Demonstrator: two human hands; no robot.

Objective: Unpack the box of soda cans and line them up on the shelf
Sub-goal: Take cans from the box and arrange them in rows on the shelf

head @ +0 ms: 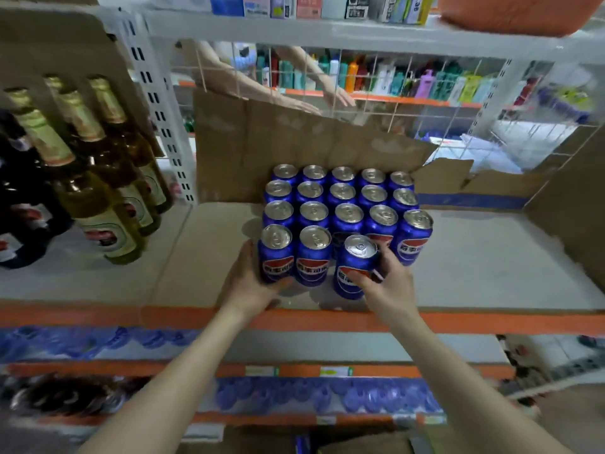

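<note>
Blue soda cans point(340, 204) stand in a tight block on the shelf point(474, 257), toward its middle and reaching close to the orange front edge point(491, 322), with torn cardboard point(294, 149) rising behind them like a backstop. We hold the left hand point(252, 283) flat against the outer side of the front-left can point(276, 253), fingers cupped under and around its base; we judge this brace keeps the front row square while the next one goes in. Our right hand point(389, 283) grips a single can point(355, 267), thumb across its label and fingers wrapped round the far side, just in front of the gap in the front row between the second can and the front-right can point(414, 237). It seems tilted slightly and we cannot tell whether its base already touches the shelf. That gap looks like where it belongs, so the move ahead is probably a short push back until it meets its neighbours.

Green bottles point(98, 178) stand near the shelf's left end, well apart from the block. Behind the wire back panel point(393, 93), another person's arms point(262, 83) reach over the cardboard.
</note>
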